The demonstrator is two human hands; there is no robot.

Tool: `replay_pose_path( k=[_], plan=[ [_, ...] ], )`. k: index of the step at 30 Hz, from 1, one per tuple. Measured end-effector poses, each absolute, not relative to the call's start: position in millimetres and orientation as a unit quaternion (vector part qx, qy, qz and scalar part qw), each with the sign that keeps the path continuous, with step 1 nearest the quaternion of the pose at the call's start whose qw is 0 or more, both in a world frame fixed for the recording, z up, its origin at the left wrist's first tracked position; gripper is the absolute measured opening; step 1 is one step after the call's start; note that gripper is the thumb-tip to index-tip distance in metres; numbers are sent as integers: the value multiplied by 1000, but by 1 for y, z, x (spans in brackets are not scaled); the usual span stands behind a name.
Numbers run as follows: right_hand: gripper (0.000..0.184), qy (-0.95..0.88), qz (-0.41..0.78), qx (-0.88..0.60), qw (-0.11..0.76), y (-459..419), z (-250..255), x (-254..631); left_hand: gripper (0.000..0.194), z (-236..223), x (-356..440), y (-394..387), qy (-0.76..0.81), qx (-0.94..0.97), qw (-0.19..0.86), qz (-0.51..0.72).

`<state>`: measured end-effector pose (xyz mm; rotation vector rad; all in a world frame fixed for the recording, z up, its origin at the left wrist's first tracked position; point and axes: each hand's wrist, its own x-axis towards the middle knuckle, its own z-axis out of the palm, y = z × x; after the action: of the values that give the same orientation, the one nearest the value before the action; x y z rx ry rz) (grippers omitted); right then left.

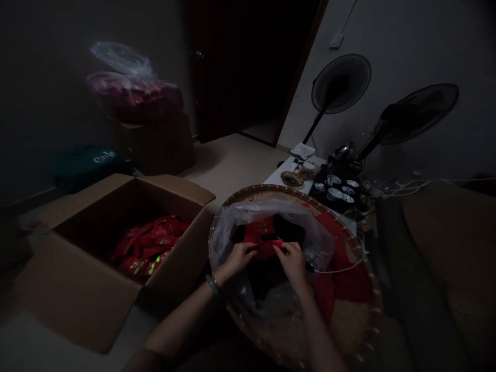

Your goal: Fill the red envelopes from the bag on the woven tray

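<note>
While the left hand (241,257) and right hand (291,261) pinch a small red cloth piece (270,249) above the crumpled clear plastic bag (228,227), that bag covers much of the round woven bamboo tray (351,312), beside an open brown cardboard box (85,289).

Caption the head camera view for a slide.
Two hands pinch a red piece above a plastic bag in a woven tray, beside an open box of red packets.
</note>
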<state>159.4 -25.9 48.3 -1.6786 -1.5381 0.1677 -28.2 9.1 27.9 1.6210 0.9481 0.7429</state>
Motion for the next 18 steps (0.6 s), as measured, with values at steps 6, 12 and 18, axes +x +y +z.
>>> replay_pose_path(
  k=[6, 12, 18],
  plan=[
    [23, -596, 276, -634, 407, -31, 53, 160, 27, 32, -28, 5, 399, 706, 508, 290],
    [23, -547, 416, -580, 437, -30, 46, 158, 24, 35, -22, 2, 367, 687, 566, 270],
    [32, -495, 486, -541, 475, -33, 44, 163, 35, 32, -26, 9, 380, 637, 615, 268]
  ],
)
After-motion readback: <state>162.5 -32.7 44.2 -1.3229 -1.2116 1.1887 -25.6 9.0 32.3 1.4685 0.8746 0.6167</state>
